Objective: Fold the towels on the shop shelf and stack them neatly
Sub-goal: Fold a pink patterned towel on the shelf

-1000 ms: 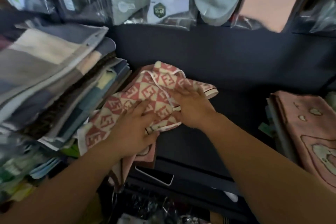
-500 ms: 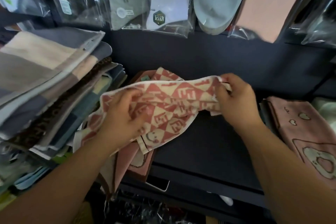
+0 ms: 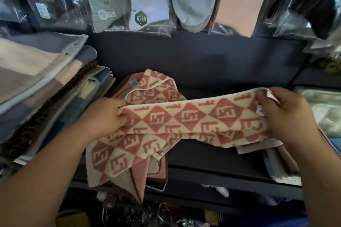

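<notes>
Two hands hold one red-and-cream patterned towel [image 3: 193, 120] stretched across the middle of the frame, above the dark shelf [image 3: 212, 64]. The left hand [image 3: 105, 116] pinches its upper hem at centre left, fingers curled into the cloth; the right hand [image 3: 287, 116] grips the opposite end at centre right, fingers closed round the bunched corner. The towel's long axis runs left to right, so each hand sits at one end and neither is nearer the middle; the slack lower part droops toward the lower left over pink towels [image 3: 156, 169] at the shelf's front edge. A like-patterned piece [image 3: 156, 88] lies behind the left hand; whether it is the same cloth cannot be told. The next fold probably carries one end across to the other along that axis; the folded stack [image 3: 46, 79] at the left of the frame lies nearer the left hand.
</notes>
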The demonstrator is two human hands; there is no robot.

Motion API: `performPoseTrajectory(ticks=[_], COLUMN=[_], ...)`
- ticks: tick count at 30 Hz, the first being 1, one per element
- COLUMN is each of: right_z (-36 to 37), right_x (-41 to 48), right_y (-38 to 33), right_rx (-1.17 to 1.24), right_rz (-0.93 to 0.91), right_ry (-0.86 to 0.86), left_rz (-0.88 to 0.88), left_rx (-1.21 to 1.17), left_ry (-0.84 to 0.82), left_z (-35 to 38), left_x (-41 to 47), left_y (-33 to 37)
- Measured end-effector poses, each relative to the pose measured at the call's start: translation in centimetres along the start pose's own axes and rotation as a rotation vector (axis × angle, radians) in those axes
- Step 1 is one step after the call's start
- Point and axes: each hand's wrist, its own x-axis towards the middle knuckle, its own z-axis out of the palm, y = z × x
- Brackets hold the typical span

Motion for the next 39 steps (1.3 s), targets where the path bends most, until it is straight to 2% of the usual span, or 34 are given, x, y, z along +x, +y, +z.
performPoseTrajectory(ticks=[3, 6, 9, 12, 14, 16, 19, 21, 24, 27, 28, 30, 32, 34, 39], right_z=[-0.7, -2.1, -4.5, -7.2, -7.9, -7.5, -5.4, -3.8, -1.0, 2.5, 3.7, 6.2, 8.7, 11.0, 13.2], right_x=[-0.9, -1.3, -1.7, -0.8, 0.6, 1.4, 3.5, 4.8, 5.2, 2.6, 1.4, -1.1, -3.0, -4.5, -6.0], right_y=[0.2, -0.6, -1.5, -0.9, -0.6, -2.9, -3.9, -3.4, -2.7, -3.0, -3.4, -3.8, -3.7, -2.9, -1.0], right_rx=[-0.033, -0.035, -0.049, -0.076, -0.137, -0.198, -0.317, -0.414, -0.519, -0.595, -0.573, -0.476, -0.406, -0.407, -0.536], right_rz=[0.036, 0.071, 0.113, 0.114, 0.082, 0.028, -0.03, 0.006, 0.043, -0.067, -0.143, -0.242, -0.249, -0.256, -0.322], right_ry=[-0.022, -0.05, -0.085, -0.074, -0.117, -0.104, -0.209, -0.261, -0.219, -0.242, -0.28, -0.464, -0.7, -0.841, -0.838], left_rz=[0.072, 0.097, 0.129, 0.105, 0.106, 0.107, 0.001, -0.028, -0.09, -0.024, -0.018, -0.055, -0.148, -0.261, -0.389], left_rx=[-0.025, -0.059, -0.45, -0.885, -0.96, -0.87, -0.655, -0.43, -0.057, 0.207, 0.222, 0.188, 0.081, -0.043, 0.118], left_ry=[0.011, -0.072, -0.198, -0.088, -0.019, 0.018, 0.066, 0.112, 0.204, 0.231, 0.253, 0.299, 0.325, 0.277, 0.208], left_z=[-1.2, -2.9, -5.2, -8.8, -10.5, -10.7, -9.1, -7.2, -4.2, -1.0, -0.2, 1.0, 1.7, 2.8, 4.4], left_x=[-1.0, -1.8, -2.9, -3.6, -3.2, -2.1, 0.0, 1.3, 2.4, 1.6, 1.0, -0.9, -3.0, -5.2, -7.8], left_y=[-1.2, -3.0, -2.6, -1.8, -1.1, 0.1, 1.5, 1.2, -0.2, -1.0, -1.2, -1.1, -0.9, -1.2, -2.9])
